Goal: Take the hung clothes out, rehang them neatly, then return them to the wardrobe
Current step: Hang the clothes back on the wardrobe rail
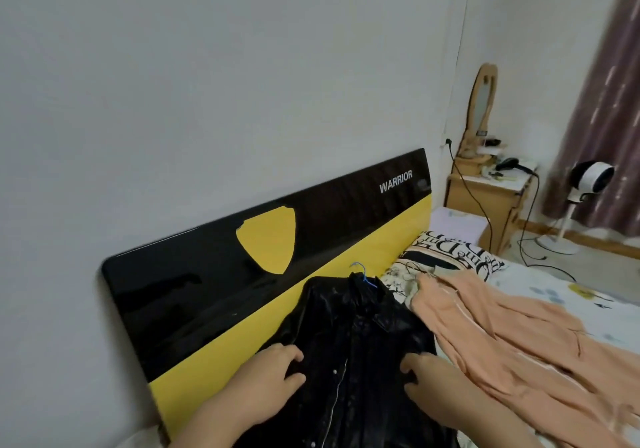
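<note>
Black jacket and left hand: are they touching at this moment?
Touching. The head view shows the left hand with its fingers curled onto the black jacket, gripping the glossy fabric with no gap; the right hand grips the other side.

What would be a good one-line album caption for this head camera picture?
Both hands, left and right, on a shiny black jacket laid on the bed, blue hanger at its collar.

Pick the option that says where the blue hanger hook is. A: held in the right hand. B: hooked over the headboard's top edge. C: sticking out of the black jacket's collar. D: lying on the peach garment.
C: the blue hanger hook pokes out at the collar of the black jacket, which lies on the bed against the headboard.
</note>
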Available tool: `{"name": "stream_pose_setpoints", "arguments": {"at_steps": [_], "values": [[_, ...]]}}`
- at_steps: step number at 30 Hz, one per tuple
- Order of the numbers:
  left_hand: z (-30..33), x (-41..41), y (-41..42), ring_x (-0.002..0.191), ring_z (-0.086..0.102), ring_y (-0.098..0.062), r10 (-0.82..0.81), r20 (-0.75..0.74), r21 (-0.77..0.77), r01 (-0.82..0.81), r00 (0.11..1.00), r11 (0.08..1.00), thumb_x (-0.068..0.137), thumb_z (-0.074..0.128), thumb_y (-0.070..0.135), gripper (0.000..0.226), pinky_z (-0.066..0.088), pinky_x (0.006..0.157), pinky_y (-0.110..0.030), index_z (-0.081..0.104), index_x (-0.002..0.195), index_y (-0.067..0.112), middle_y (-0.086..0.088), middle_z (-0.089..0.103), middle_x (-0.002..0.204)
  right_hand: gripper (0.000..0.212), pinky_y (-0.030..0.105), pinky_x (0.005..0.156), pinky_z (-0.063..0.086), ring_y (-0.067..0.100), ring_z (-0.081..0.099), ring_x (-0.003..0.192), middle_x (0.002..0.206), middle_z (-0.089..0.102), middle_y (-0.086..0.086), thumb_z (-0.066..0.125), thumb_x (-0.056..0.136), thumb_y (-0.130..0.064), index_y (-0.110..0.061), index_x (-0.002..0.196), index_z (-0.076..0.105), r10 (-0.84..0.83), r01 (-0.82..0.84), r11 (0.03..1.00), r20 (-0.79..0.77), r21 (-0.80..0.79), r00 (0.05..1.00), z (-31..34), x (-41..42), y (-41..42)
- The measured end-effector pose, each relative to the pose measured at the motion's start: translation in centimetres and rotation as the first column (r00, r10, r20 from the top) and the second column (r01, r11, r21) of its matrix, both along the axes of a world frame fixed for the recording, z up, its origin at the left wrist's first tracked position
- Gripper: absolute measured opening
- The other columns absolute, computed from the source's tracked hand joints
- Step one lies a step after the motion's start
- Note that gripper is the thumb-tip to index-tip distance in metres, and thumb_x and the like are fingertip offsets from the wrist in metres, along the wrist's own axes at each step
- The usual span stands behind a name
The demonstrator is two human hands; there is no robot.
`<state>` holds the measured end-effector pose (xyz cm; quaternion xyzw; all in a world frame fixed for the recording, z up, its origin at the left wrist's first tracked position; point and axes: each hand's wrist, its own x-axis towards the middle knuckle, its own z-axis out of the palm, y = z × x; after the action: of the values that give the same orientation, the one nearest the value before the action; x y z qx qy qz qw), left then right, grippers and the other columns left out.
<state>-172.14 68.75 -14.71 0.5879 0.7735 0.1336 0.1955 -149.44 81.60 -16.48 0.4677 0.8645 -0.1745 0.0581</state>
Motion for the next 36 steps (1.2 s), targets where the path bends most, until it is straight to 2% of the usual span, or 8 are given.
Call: {"name": "stream_pose_setpoints", "arguments": {"at_steps": [11, 14, 17, 19, 25, 30, 34, 36], "values": [[-3.2, -1.5, 14.5, 0.117, 0.048, -0.008, 0.032, -0.029, 0.014, -0.032, 0.999, 0.999, 0.095, 0.047, 0.035, 0.037, 0.042, 0.096, -0.022, 0.044, 0.131, 0.029, 0.011, 0.046, 0.132, 0.035, 0.031, 0.089, 0.043, 0.026, 0.051, 0.116, 0.125, 0.052, 0.011, 0.046, 0.091, -0.023, -0.013, 0.125, 0.049, -0.063, 0.063, 0.997, 0.012, 0.039, 0.998, -2.7, -2.1, 14.3], [-4.4, -2.5, 18.3, 0.117, 0.048, -0.01, 0.032, -0.062, -0.001, -0.032, 0.998, 0.999, 0.095, 0.046, 0.034, 0.037, 0.042, 0.096, -0.024, 0.044, 0.131, 0.029, 0.01, 0.046, 0.132, 0.032, 0.032, 0.085, 0.044, 0.027, 0.051, 0.113, 0.122, 0.052, 0.012, 0.046, 0.091, -0.023, -0.012, 0.121, 0.049, -0.095, 0.095, 0.995, -0.012, 0.021, 0.995, -4.5, -3.2, 17.9], [-6.0, -3.9, 22.6, 0.117, 0.048, -0.01, 0.024, -0.099, -0.012, -0.025, 0.995, 1.0, 0.095, 0.045, 0.034, 0.036, 0.043, 0.095, -0.025, 0.044, 0.131, 0.028, 0.009, 0.047, 0.131, 0.025, 0.031, 0.077, 0.038, 0.027, 0.049, 0.114, 0.122, 0.051, 0.013, 0.045, 0.093, -0.025, -0.013, 0.114, 0.047, -0.122, 0.122, 0.993, -0.009, 0.007, 0.993, -6.6, -4.8, 21.6], [-7.4, -4.7, 25.6, 0.118, 0.047, -0.011, -0.002, -0.119, -0.023, -0.001, 0.993, 1.0, 0.095, 0.045, 0.034, 0.035, 0.043, 0.096, -0.027, 0.044, 0.13, 0.028, 0.008, 0.047, 0.13, 0.021, 0.03, 0.077, 0.036, 0.027, 0.048, 0.114, 0.123, 0.049, 0.013, 0.043, 0.095, -0.027, -0.015, 0.112, 0.045, -0.147, 0.147, 0.989, 0.0, -0.001, 0.989, -8.1, -6.0, 24.0], [-12.4, -8.0, 35.5, 0.124, 0.039, -0.015, -0.074, -0.188, -0.077, 0.061, 0.979, 0.995, 0.096, 0.042, 0.035, 0.04, 0.039, 0.101, -0.029, 0.037, 0.135, 0.026, 0.006, 0.041, 0.134, 0.052, 0.031, 0.098, 0.039, 0.026, 0.042, 0.125, 0.136, 0.042, 0.012, 0.043, 0.096, -0.037, -0.013, 0.14, 0.028, -0.305, 0.302, 0.951, -0.041, -0.067, 0.952, -15.0, -9.7, 31.5], [-17.1, -9.8, 42.6, 0.131, 0.032, -0.016, -0.06, -0.308, -0.042, 0.05, 0.95, 0.998, 0.096, 0.04, 0.035, 0.045, 0.031, 0.107, -0.029, 0.031, 0.138, 0.021, 0.004, 0.036, 0.141, 0.064, 0.034, 0.109, 0.031, 0.025, 0.027, 0.138, 0.152, 0.023, 0.01, 0.038, 0.097, -0.044, -0.011, 0.147, 0.014, -0.45, 0.436, 0.888, -0.087, -0.145, 0.889, -20.7, -12.4, 37.4], [-20.8, -10.3, 46.8, 0.138, 0.022, -0.02, -0.106, -0.387, -0.093, 0.075, 0.916, 0.993, 0.097, 0.037, 0.038, 0.056, 0.02, 0.113, -0.033, 0.019, 0.145, 0.017, -0.003, 0.027, 0.149, 0.072, 0.036, 0.115, 0.021, 0.022, 0.009, 0.145, 0.158, 0.006, 0.007, 0.035, 0.097, -0.049, -0.012, 0.15, 0.003, -0.491, 0.477, 0.868, -0.1, -0.139, 0.865, -24.5, -13.9, 41.0], [-22.5, -10.3, 48.1, 0.136, 0.027, -0.021, -0.117, -0.413, -0.131, 0.068, 0.903, 0.989, 0.097, 0.037, 0.041, 0.06, 0.022, 0.111, -0.033, 0.016, 0.146, 0.015, -0.003, 0.029, 0.148, 0.075, 0.038, 0.117, 0.017, 0.021, 0.004, 0.146, 0.159, 0.002, 0.005, 0.032, 0.096, -0.053, -0.012, 0.15, 0.0, -0.472, 0.465, 0.879, -0.068, -0.103, 0.879, -26.1, -14.4, 42.4]]}}
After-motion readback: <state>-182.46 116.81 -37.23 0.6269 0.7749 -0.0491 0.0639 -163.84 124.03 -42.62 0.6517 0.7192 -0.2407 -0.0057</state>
